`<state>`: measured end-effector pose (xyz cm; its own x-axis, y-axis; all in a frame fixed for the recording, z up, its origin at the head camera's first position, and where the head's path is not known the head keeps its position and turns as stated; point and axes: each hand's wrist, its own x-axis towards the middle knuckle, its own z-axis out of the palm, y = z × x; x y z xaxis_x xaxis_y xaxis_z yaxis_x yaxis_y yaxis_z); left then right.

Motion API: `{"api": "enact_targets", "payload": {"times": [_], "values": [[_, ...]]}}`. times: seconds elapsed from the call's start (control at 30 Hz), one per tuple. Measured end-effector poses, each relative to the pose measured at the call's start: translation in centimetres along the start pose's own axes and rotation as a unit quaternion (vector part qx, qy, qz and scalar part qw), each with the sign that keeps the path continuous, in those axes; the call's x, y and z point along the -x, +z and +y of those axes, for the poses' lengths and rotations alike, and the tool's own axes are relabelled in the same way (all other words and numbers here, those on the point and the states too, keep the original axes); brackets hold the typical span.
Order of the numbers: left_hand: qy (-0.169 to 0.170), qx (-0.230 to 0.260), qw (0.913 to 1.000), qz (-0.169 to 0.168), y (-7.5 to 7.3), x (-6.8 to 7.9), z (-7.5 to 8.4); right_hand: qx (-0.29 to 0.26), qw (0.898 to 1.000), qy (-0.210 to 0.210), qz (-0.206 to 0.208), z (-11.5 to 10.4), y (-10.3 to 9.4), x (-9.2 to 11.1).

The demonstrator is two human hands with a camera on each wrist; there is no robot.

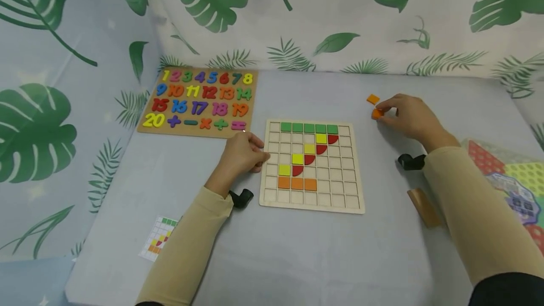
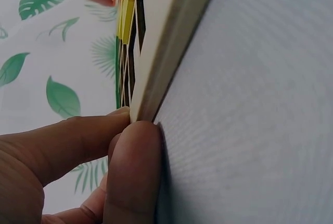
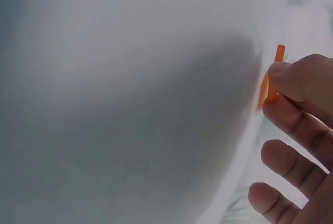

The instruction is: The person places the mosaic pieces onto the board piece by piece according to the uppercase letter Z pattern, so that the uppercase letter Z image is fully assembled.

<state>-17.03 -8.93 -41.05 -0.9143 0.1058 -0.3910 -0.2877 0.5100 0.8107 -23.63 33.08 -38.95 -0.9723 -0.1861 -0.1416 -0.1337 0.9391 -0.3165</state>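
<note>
A wooden grid board lies on the table, with green squares along its top, yellow squares and red quarter-rounds running diagonally, and three orange squares below. At the board's left edge, my left hand grips the rim between thumb and fingers. Off to the board's upper right, my right hand pinches an orange square tile on edge between thumb and index finger, other fingers spread loosely. Just beyond it another orange tile lies on the table.
A number puzzle board sits at the back left. Partly under my left forearm is a pattern card. Near my right forearm lie a brown strip and a colourful patterned package. Leaf-print cloth hangs behind the table.
</note>
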Motion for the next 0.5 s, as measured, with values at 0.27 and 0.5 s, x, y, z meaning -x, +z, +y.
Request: {"api": "enact_targets", "payload": {"times": [0.27,0.5], "values": [[0.000,0.001,1.0000,0.000,-0.1,0.1,0.1,-0.016,0.998,-0.055,-0.004,-5.1,0.7,3.3],[-0.010,0.004,0.9999,0.001,-0.1,0.0,0.3,-0.006,0.989,-0.150,0.014,-8.9,2.3,6.5]]}}
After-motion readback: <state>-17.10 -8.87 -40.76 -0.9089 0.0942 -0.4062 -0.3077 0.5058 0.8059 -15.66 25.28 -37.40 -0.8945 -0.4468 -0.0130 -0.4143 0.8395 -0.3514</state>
